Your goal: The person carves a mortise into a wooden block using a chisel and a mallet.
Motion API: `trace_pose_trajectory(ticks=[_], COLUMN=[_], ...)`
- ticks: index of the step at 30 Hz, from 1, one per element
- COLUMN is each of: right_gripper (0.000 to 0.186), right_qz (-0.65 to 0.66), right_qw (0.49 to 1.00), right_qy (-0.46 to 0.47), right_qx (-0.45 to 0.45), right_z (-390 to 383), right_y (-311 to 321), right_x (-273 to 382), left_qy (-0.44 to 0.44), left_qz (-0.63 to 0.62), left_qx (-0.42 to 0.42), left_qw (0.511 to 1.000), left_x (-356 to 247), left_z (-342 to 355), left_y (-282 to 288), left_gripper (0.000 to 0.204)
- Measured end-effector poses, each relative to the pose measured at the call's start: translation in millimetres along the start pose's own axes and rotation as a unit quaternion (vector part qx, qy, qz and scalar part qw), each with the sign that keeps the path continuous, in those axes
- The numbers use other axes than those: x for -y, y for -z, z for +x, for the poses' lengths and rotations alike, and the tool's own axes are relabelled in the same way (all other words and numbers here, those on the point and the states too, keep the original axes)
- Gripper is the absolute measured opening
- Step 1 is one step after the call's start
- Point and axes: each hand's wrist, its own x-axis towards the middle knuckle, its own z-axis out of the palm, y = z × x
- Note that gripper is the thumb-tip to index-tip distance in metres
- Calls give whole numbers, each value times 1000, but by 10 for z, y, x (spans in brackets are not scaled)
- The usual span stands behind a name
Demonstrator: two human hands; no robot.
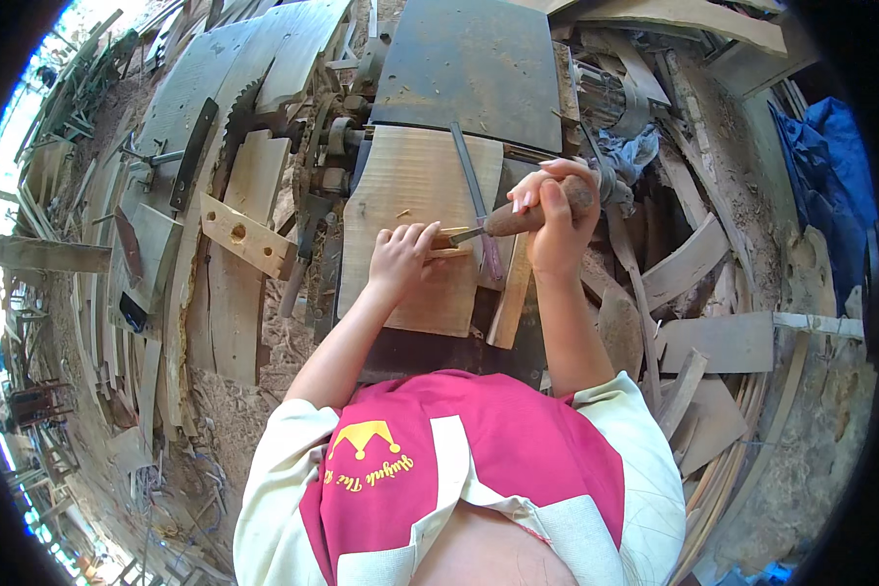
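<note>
1. well, from where i stand, the right hand [560, 223] is wrapped firmly round the thick brown handle of a chisel [508, 222], its thin metal blade pointing across toward the other hand.
2. the left hand [402, 259] is closed over a small pale piece of wood [451, 252], fingers bent on top of it; the chisel's tip is right at this piece, though i can't tell how deep it bites.
3. the small piece lies on a wide ribbed board [405, 186], which rests flat on a dark-topped bench [464, 63], in front of the person's chest.
4. a long flat metal bar [468, 174] lies slantwise over the board, its purple end [492, 262] just beside the chisel's blade.
5. near the right forearm, a narrow wooden strip [510, 305] lies alongside the board's edge.
6. off to the person's left, a wooden block with round holes [246, 234] sits across a longer plank [236, 303], and a toothed saw blade [240, 115] stands farther back.
7. over to the right, offcuts [718, 342] are heaped together, and a blue tarp [830, 186] hangs in folds beyond them.
8. the person wears a magenta shirt [547, 430] with pale sleeves and a yellow crown on the chest.
</note>
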Motion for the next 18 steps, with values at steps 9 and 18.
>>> trace_pose_trajectory(ticks=[9,18], right_gripper=[20,31], right_qz=[-115,-217], right_qw=[993,976], right_qy=[-2,19], right_qx=[-26,-8], right_z=[-119,-167], right_y=[-83,-264], right_x=[-127,-349], left_qy=[7,26], left_qz=[16,-8], left_qx=[38,21], left_qw=[999,999], left_x=[-25,-50], left_z=[11,15], left_y=[46,34], left_gripper=[64,53])
